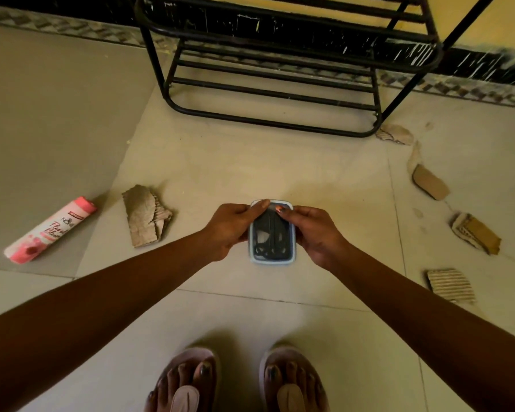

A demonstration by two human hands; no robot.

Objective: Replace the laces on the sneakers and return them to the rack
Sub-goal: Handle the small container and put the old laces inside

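The dark laces (270, 239) lie coiled in a small blue-rimmed container (272, 262), held up in front of the person, above the tiled floor. Its long axis points away from them, toward the black metal rack (268, 93) standing well ahead. The container sits squarely between the hands, neither one nearer. The left hand (231, 230) grips the left wall, thumb reaching over the far rim. The right hand (315, 233) grips the right wall, fingertips pinching at the far corner. Whether a clear lid covers it, I cannot tell. No sneakers show. A pink bottle (51, 230) and cardboard scraps (144, 217) lie around.
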